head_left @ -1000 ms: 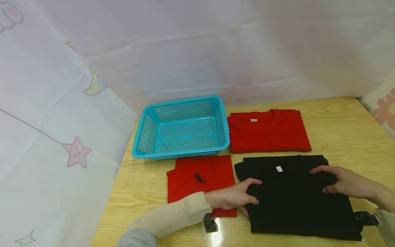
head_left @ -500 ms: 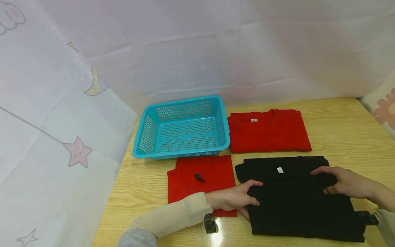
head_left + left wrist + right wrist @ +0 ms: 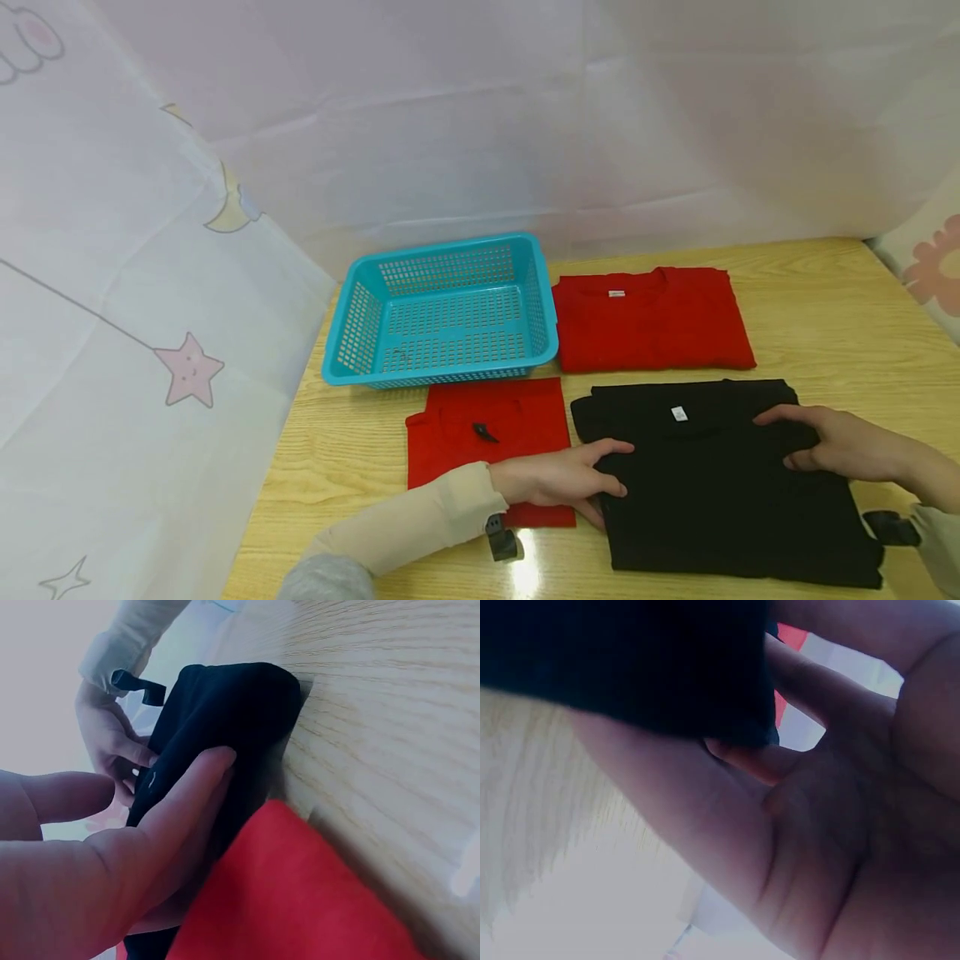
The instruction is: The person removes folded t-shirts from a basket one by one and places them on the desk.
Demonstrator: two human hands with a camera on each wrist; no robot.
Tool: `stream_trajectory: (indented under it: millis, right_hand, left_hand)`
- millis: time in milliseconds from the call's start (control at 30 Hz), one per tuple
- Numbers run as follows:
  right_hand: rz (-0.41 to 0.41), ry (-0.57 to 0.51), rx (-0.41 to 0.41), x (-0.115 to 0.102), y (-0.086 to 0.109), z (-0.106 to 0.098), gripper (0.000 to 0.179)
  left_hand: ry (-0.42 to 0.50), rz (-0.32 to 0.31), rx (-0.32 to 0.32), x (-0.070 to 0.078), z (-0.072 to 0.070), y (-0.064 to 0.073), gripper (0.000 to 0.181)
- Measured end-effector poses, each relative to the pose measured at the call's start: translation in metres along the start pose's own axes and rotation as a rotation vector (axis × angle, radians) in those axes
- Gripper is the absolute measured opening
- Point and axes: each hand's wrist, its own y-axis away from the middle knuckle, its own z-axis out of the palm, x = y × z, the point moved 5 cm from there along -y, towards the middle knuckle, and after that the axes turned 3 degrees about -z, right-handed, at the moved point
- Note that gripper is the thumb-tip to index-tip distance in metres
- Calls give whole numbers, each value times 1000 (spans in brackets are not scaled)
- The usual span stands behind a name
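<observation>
A folded black T-shirt [image 3: 720, 500] with a small white neck label lies at the front right of the table in the head view. My left hand [image 3: 562, 479] grips its left edge, some fingers on top and others tucked lower at the side. In the left wrist view, fingers [image 3: 187, 787] lie along the dark cloth. At the opposite edge, my right hand [image 3: 851, 442] holds the shirt, with fingers passing beneath the fabric [image 3: 630, 660] in the right wrist view. Under my left forearm lies a folded red garment [image 3: 491, 417] with a small black item [image 3: 485, 432] on it.
A turquoise mesh basket [image 3: 442, 372] stands at the back left, with nothing in it. Beside it lies another folded red T-shirt [image 3: 652, 325] with a white label. The wooden table [image 3: 862, 325] meets a pale printed cloth [image 3: 450, 125] at the back and left.
Both hands keep their hold on the black T-shirt's sides. The shirt and hands shift only very slightly; everything else stays in place.
</observation>
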Motion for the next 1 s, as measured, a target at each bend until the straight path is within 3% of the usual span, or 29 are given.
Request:
stream_trajectory:
  millis: [167, 300, 400, 633, 833, 1000]
  right_hand:
    - [-27, -13, -30, 0, 0, 0, 52]
    - [4, -107, -85, 0, 2, -2, 51]
    - [91, -201, -119, 2, 7, -4, 52]
    - [297, -139, -132, 10, 19, -12, 43]
    - [334, -72, -167, 11, 24, -24, 35]
    - [249, 86, -120, -4, 20, -42, 39]
  left_hand:
    - [-12, -9, -13, 1, -2, 4, 53]
    - [-46, -4, -46, 6, -3, 13, 51]
    - [-77, 13, -66, 11, -6, 20, 46]
    - [-218, 93, -75, 17, -22, 44, 35]
    - [-353, 143, 30, 17, -51, 78, 34]
    - [-450, 173, 172, 29, -79, 114, 32]
